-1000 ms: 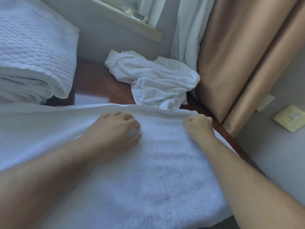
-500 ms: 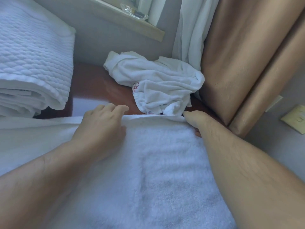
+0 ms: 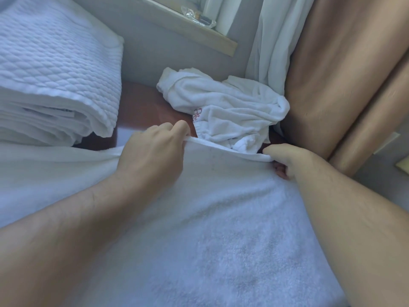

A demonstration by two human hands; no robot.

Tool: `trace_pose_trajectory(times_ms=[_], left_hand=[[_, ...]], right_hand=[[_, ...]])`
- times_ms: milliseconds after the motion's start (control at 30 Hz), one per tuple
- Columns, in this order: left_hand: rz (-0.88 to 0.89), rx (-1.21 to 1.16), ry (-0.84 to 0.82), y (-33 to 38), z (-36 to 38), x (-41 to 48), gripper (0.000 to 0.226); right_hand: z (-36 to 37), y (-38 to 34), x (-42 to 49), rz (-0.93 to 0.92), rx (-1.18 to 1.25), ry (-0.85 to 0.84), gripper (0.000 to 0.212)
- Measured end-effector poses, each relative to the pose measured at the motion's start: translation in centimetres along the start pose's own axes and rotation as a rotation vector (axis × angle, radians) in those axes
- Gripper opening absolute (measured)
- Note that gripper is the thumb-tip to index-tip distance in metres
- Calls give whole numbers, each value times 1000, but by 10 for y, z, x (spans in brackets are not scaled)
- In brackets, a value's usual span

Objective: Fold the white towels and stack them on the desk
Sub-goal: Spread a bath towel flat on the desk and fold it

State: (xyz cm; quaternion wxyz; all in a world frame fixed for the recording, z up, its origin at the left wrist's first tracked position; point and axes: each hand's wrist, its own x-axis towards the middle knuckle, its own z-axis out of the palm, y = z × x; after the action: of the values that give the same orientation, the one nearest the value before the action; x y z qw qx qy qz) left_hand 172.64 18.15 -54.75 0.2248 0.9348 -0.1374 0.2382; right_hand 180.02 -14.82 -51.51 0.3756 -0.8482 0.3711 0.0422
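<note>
Towel [image 3: 221, 229] spread flat over desk [image 3: 141, 103]; left hand [image 3: 152, 156] and right hand [image 3: 285, 158] each pinch its far edge, lifting it slightly. Crumpled towel [image 3: 225, 109] behind.

A room for sleeping, like a bedroom or a hotel room.

A tall stack of folded white quilted bedding [image 3: 55, 69] sits on a shiny brown bench [image 3: 141, 103] by the wall. A crumpled white towel [image 3: 223, 111] with a small red mark lies on it too, and a big white towel [image 3: 221, 229] is spread out in front. Long curtains hang in the corner, a thin white one [image 3: 272, 41] and a thick gold-brown one [image 3: 345, 69]. A wooden window ledge [image 3: 188, 21] runs above. A pale switch plate [image 3: 402, 165] is on the grey wall.
</note>
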Motion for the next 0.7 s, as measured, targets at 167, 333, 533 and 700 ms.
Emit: trace_pose_trajectory(times_ms=[167, 333, 533, 700], left_hand=[[174, -37, 126, 19, -15, -2, 15], [308, 49, 62, 39, -20, -12, 18], [461, 103, -83, 54, -13, -28, 17], [489, 116, -126, 57, -13, -30, 20]], right_hand=[[-17, 9, -9, 30, 319, -35, 11], [-26, 23, -4, -1, 515, -81, 22], [-27, 22, -2, -17, 375, -116, 39], [-25, 22, -9, -76, 286, -104, 22]])
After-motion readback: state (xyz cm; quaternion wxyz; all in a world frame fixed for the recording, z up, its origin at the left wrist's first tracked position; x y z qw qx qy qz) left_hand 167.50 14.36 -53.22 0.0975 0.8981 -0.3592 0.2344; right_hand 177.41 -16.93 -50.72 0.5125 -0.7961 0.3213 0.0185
